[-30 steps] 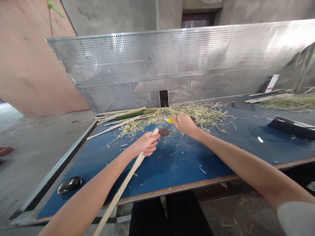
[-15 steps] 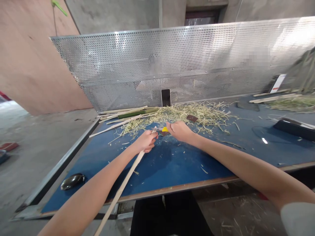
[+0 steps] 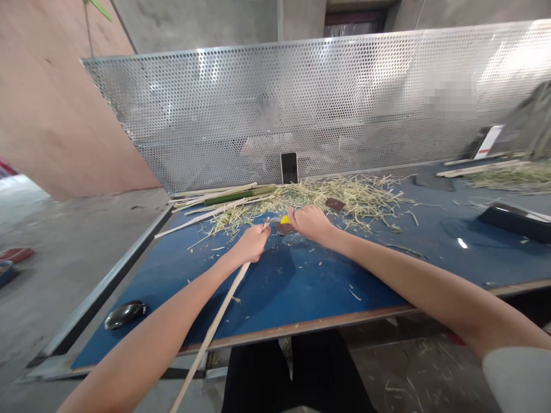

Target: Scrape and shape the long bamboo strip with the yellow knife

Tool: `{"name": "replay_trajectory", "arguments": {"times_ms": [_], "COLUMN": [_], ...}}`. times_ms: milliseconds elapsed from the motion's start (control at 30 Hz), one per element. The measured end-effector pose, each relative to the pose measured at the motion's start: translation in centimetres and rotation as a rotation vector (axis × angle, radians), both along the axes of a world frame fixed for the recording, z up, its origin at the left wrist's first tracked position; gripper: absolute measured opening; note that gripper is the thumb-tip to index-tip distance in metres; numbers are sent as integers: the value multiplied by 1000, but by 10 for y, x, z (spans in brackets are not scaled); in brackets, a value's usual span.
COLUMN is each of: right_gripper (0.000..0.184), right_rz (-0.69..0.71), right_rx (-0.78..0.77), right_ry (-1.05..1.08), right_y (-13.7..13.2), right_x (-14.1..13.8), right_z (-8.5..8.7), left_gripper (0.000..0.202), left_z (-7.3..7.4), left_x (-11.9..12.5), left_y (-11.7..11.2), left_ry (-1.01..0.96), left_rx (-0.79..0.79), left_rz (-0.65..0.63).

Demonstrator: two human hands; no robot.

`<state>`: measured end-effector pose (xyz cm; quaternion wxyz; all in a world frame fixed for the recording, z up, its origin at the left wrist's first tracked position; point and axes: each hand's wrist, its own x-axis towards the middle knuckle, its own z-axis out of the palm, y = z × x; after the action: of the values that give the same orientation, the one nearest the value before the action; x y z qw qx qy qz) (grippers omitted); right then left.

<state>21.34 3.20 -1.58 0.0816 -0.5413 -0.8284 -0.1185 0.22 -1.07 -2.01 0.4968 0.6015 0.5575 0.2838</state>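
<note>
My left hand (image 3: 252, 243) is closed round the far end of a long pale bamboo strip (image 3: 210, 332) that runs back under my forearm, past the table's near edge. My right hand (image 3: 310, 223) is closed on a small yellow-handled knife (image 3: 284, 219), held against the strip's tip. The two hands nearly touch above a small dark brown pad (image 3: 284, 229) lying on the blue table top (image 3: 310, 287). The knife's blade is hard to make out.
A heap of pale bamboo shavings (image 3: 344, 198) and several split bamboo strips (image 3: 215, 201) lie behind the hands. A phone (image 3: 288, 167) leans on the perforated metal screen (image 3: 301, 103). A second brown pad (image 3: 334, 203) sits in the shavings; a dark oval object (image 3: 124, 314) lies bottom left.
My right hand has drawn back from the shavings with the yellow knife, leftward to the strip's tip. My left hand pushed the strip slightly forward.
</note>
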Motion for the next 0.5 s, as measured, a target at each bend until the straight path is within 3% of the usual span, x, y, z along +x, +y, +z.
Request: {"name": "replay_trajectory", "arguments": {"times_ms": [67,133,200,267,367,500], "right_gripper": [54,40,41,54,74,67], "right_rz": [-58,-144,-202,-275,-288,-176], "right_rx": [-12,-44,-46,-40,-13,13], "right_ry": [7,4,49,190,311,302], "right_y": [12,28,42,49,46,32], "right_x": [13,37,62,79,77,52], "right_z": [-2,-1,1,5,10,10], "left_gripper": [34,36,40,42,40,37], "left_z": [7,13,16,17,14,16], "left_x": [6,13,19,21,21,19], "left_y": [-11,-26,-38,-42,-39,-34], "left_ry": [60,80,101,105,102,26], "left_rx": [-12,-8,32,41,-12,-66], "left_rz": [-1,-114,-228,-272,-216,-185]}}
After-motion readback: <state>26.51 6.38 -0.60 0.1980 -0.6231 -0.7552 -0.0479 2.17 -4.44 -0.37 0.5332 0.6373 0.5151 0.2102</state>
